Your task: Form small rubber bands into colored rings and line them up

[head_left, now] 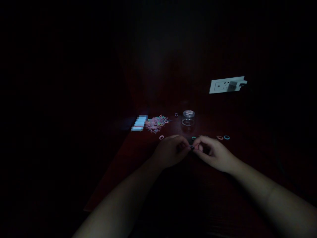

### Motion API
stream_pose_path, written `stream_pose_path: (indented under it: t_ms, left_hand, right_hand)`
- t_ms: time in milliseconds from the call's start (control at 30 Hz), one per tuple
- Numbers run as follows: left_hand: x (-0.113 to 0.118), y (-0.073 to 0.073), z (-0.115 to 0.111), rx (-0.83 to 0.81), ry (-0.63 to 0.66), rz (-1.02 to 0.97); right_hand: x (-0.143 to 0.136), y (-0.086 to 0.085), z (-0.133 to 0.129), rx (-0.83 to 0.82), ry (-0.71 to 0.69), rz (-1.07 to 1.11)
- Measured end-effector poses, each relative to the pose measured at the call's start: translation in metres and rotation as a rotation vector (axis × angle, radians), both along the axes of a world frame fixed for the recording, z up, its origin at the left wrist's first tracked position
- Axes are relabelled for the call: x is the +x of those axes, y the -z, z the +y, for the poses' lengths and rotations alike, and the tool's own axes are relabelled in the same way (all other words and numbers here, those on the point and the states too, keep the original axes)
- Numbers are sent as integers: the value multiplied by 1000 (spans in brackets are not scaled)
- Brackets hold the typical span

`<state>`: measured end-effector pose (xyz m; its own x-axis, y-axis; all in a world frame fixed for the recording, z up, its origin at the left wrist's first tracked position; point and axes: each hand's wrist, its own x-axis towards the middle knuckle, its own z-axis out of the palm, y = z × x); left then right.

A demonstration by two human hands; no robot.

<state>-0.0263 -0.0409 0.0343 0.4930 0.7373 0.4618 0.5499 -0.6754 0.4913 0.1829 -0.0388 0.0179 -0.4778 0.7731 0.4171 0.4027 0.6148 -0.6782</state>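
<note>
Above the dark red table, my left hand [170, 151] and my right hand [215, 152] meet fingertip to fingertip, thumbs and forefingers pinched. Between them they hold a small pale hair tie [191, 146], mostly covered by the fingers. Just beyond my hands lies a green hair tie [193, 138], partly hidden. A pink one [161, 137] rests past my left hand. An orange hair tie [220, 138] and a blue hair tie [226, 137] lie side by side beyond my right hand.
A clear lidded jar [188, 123] stands behind my hands, with a purple ring [176, 114] to its left. Farther left are a heap of colourful bands [156, 124] and a bright, pixelated rectangle [139, 123]. A wall socket [225, 85] holds a plug. Surroundings are very dark.
</note>
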Motion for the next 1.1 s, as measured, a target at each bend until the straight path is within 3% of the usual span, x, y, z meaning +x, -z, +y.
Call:
stream_pose_path:
  t_ms: [700, 1100]
  left_hand:
    - [0, 2, 3, -3, 93, 9]
    - [0, 6, 4, 1, 75, 31]
  right_hand:
    - [2, -2, 2, 58, -46, -67]
    - [2, -2, 2, 67, -33, -43]
